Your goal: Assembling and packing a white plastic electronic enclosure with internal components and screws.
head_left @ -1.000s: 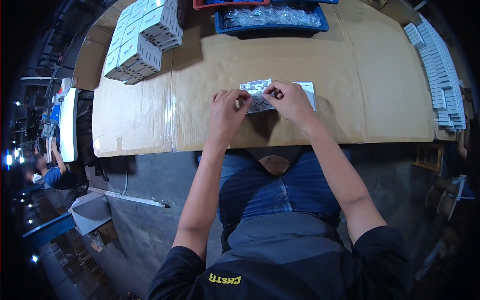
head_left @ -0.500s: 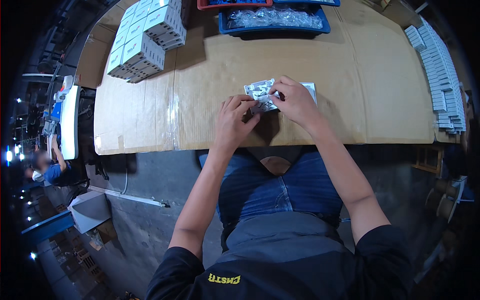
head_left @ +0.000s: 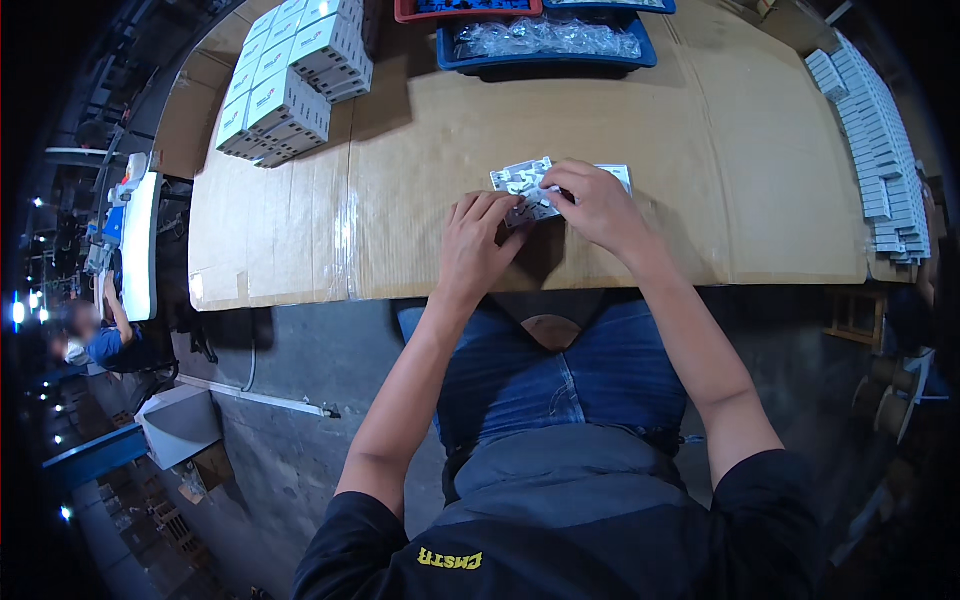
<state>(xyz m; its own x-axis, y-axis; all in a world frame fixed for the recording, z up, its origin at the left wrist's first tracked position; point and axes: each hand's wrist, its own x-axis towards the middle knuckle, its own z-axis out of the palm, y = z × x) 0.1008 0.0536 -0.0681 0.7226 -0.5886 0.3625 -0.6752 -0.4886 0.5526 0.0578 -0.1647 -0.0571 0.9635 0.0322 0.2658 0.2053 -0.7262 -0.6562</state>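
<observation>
A small flat grey-white packet [head_left: 520, 180] with small parts on it lies on the cardboard-covered table [head_left: 420, 160], on top of a pale card [head_left: 615, 174]. My left hand [head_left: 478, 240] rests on the table with its fingertips touching the packet's near edge. Fingers of my right hand [head_left: 598, 205] are pinched on the packet's right part. Part of the packet is hidden under both hands.
A stack of white boxes [head_left: 290, 80] stands at the far left of the table. A blue tray [head_left: 545, 45] of clear bags and a red tray [head_left: 465, 10] sit at the back. Rows of grey-white flat pieces [head_left: 875, 140] line the right edge. Another person [head_left: 95, 340] is at the far left.
My left hand has slid down and right along the table toward the packet's near edge. The right hand stays on the packet.
</observation>
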